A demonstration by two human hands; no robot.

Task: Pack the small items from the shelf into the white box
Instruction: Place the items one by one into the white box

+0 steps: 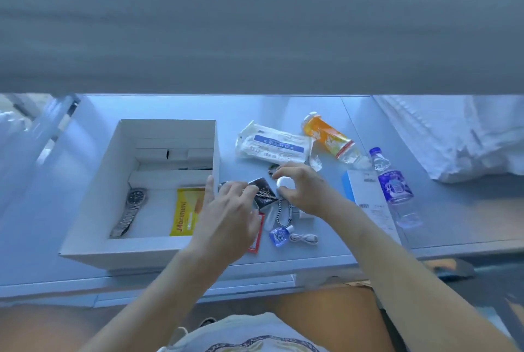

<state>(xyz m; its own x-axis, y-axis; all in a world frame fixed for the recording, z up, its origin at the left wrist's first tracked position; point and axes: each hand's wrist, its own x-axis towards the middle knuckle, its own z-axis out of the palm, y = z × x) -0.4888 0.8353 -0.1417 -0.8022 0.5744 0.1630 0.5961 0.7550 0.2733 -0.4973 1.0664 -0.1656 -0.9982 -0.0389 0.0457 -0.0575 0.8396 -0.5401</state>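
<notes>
The white box [85,247] stands open on the shelf at the left, with a wristwatch [133,207] and a yellow snack packet [185,211] inside. Just right of the box, my left hand [226,215] pinches a thin chain [265,192] lying over a small dark packet [262,183]. My right hand [303,190] grips a small white round case [282,182] between thumb and fingers. Below the hands lie a silver chain bracelet [283,214], a small blue bottle [279,235] and a coiled white cable [304,238].
Behind the hands lie a white sealed pouch with a blue label [273,143] and an orange-labelled bottle [330,136] on its side. A water bottle [392,187] and a white-and-blue carton [365,198] lie at the right. White cloth [459,136] is piled far right. A red-edged packet [256,238] peeks under my left hand.
</notes>
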